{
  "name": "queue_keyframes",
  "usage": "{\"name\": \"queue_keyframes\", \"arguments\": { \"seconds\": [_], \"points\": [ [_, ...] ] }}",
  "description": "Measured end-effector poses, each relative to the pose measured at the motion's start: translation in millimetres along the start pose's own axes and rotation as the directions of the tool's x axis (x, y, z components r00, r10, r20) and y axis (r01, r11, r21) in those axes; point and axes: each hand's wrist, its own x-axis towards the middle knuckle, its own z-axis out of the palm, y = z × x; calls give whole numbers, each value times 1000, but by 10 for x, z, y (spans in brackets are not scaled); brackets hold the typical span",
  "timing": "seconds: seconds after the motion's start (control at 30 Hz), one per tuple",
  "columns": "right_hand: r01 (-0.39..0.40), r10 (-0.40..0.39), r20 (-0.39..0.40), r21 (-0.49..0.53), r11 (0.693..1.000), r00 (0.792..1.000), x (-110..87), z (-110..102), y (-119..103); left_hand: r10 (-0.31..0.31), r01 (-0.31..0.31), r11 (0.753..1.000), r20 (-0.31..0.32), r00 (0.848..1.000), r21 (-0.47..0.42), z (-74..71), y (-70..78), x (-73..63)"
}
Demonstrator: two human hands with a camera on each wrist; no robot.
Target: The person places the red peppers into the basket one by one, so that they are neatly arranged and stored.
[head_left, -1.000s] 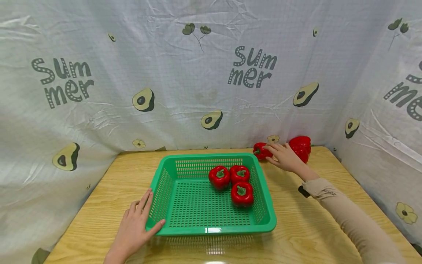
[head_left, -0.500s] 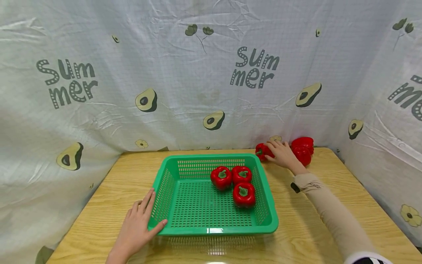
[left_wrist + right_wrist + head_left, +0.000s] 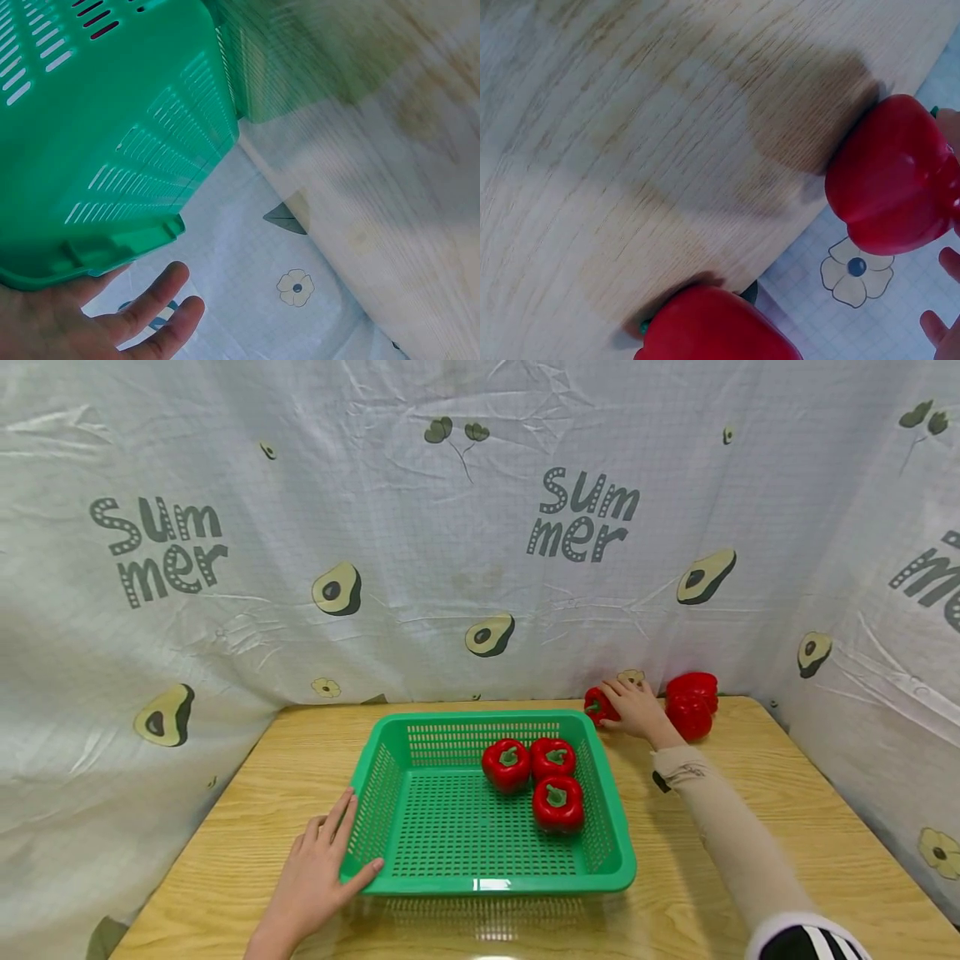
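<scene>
A green plastic basket (image 3: 487, 884) with slotted sides stands on the table, holding three red bell peppers (image 3: 558, 805) with green stems toward its right side. My left hand (image 3: 309, 872) rests at the basket's left front corner, fingers straight along the side and thumb on the rim. Behind the basket's right back corner, my right hand (image 3: 636, 707) grips another red bell pepper (image 3: 597, 707). In the right wrist view, fingers lie around this bell pepper (image 3: 891, 176), near the table's edge; part of the hand is out of frame.
More red bell peppers (image 3: 689, 718) lie close together to the right of my right hand, against the back. One bell pepper (image 3: 714, 327) shows low in the right wrist view. A printed white cloth (image 3: 420, 527) hangs behind the wooden table (image 3: 720, 893).
My right wrist and forearm have swung left, and the right fingers have settled further around the bell pepper. The left hand stays at the basket. The whole head view shifts slightly.
</scene>
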Motion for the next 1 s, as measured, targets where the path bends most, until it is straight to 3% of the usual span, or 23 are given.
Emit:
{"name": "queue_keyframes", "arguments": {
  "seconds": [0.17, 0.43, 1.0],
  "points": [
    [-12, 13, 34, -27, 1000, 999, 20, 31, 8, 4, -4, 1000, -5, 1000, 4, -6, 10, 1],
    [-70, 86, 152, -106, 992, 985, 33, -28, -97, -1, 1, 1000, 0, 1000, -8, 7, 2, -7],
    [-141, 145, 156, -37, 989, 977, 22, 30, -126, -2, 2, 1000, -12, 1000, -16, 6, 16, -11]
  ]
}}
